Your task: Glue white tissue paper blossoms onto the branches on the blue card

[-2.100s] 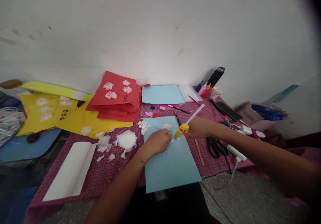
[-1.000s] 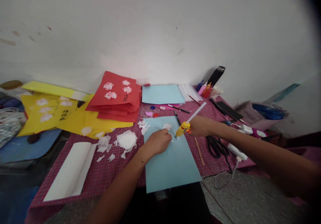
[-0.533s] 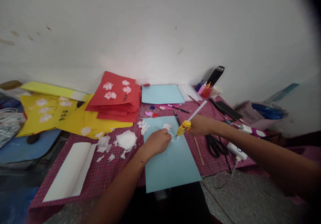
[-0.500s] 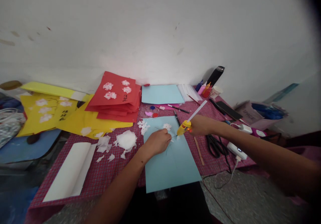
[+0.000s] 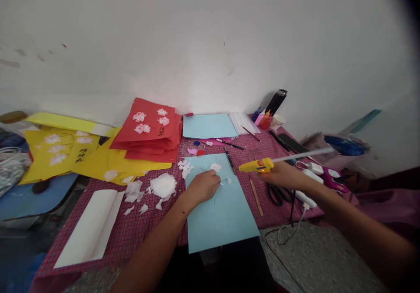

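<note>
My right hand (image 5: 280,173) is wrapped round a yellow hot glue gun (image 5: 257,165) with a long clear glue stick out of its back end. It is held over the cloth, right of a light blue sheet (image 5: 223,221). My left hand (image 5: 204,185) rests on that sheet with its fingertips pinched together; what is between them is too small to make out. Just beyond them lies a small white paper scrap (image 5: 229,181). A white tissue flower (image 5: 215,167) sits near the sheet's top, with thin dark lines of a branch around it.
Torn white tissue (image 5: 163,185) lies left of the sheet, near a folded white paper (image 5: 87,229). Red cards (image 5: 147,124) with flowers are stacked behind. At right are a wooden stick (image 5: 256,198), black scissors (image 5: 274,195), a power strip (image 5: 305,198) and trailing cords.
My right hand has drawn the glue gun away to the right, off the blue sheet, and turned it nearly level. My left hand has stayed in place on the sheet.
</note>
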Tool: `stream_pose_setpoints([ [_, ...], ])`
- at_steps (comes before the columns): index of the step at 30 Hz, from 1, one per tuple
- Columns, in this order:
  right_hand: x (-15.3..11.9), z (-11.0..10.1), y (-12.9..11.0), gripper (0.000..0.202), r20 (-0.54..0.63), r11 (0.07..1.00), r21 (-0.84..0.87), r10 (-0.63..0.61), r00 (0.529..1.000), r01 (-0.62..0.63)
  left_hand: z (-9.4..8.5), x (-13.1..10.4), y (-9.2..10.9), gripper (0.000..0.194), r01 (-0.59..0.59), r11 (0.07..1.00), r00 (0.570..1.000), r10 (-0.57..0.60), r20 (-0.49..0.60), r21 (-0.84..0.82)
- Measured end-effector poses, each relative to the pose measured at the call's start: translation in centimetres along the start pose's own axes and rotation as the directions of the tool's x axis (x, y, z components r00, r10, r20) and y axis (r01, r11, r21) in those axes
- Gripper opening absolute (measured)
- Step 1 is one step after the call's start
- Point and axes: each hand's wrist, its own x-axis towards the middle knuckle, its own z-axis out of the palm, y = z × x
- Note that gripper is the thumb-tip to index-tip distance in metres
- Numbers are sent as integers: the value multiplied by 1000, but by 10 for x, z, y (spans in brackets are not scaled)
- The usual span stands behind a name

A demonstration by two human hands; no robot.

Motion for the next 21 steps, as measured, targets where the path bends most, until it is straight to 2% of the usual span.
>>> stream_pose_setpoints([
  [2, -22, 27, 11, 25, -92, 931, 353, 135, 987, -95, -1, 0, 0, 25, 12, 1000, 1000, -11, -9, 8],
  [5, -46, 75, 17, 27, -124, 702, 707, 235, 964, -80, -6, 2, 1, 25, 7, 998, 1000, -7, -2, 68],
  [8, -54, 108, 10, 23, -127, 474, 880, 227, 966, 4, -14, 8, 3, 29, -1, 984, 1000, 1, 1, 176],
  [11, -54, 121, 4, 25, -140, 319, 947, 293, 946, 41, -21, 19, 3, 31, -11, 966, 1000, 16, -16, 257],
  [14, -53, 124, 4, 27, -131, 285, 957, 269, 954, 51, -23, 31, 3, 29, -55, 954, 998, 65, -24, 296],
  [21, -53, 128, 9, 31, -108, 319, 948, 277, 955, 15, -13, 47, -2, 19, -165, 936, 981, 187, -42, 310],
])
